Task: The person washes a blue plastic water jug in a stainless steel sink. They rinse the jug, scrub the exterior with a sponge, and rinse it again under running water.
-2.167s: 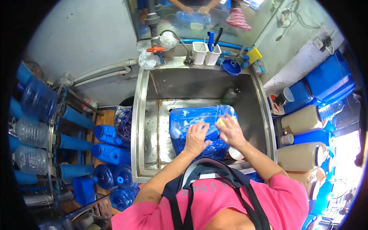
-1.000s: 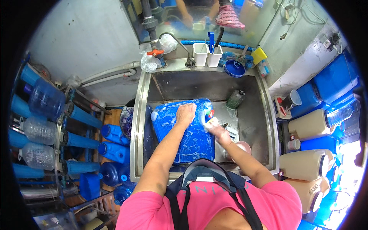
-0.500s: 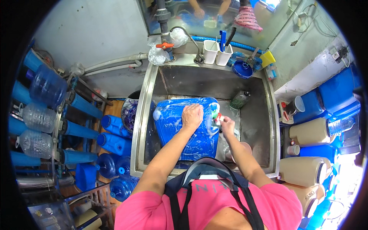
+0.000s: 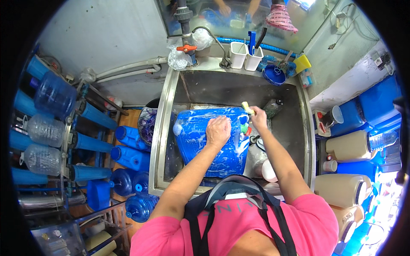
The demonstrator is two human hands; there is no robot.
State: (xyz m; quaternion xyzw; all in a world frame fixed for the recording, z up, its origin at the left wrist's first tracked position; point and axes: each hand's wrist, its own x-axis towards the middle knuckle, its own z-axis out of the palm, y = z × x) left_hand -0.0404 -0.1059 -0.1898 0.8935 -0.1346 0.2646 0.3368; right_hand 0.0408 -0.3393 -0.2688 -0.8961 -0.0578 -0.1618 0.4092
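Note:
A big blue plastic water container [image 4: 194, 141], streaked with white suds, lies in the metal sink [image 4: 159, 141]. My left hand [image 4: 218, 131] rests flat on its top with nothing in it. Past the container's far right corner, my right hand [image 4: 258, 118] is closed on a small pale yellow sponge [image 4: 247, 108]. Green and red fittings [image 4: 245, 129] stick out of the container's right end, just below that hand. A clear bottle with green contents [image 4: 272, 107] leans in the sink's far right part, beyond my right hand.
A pinkish-white tub [image 4: 268, 170] sits in the sink under my right forearm. White holders [image 4: 238, 54] with brushes and a yellow sponge [image 4: 302, 63] line the back rim. Blue jugs [image 4: 130, 158] stand left of the sink; beige containers [image 4: 337, 188] stand right.
My right hand has moved away from the red fitting, up and slightly right, and the pale yellow sponge now shows in it. My left hand stays on the container.

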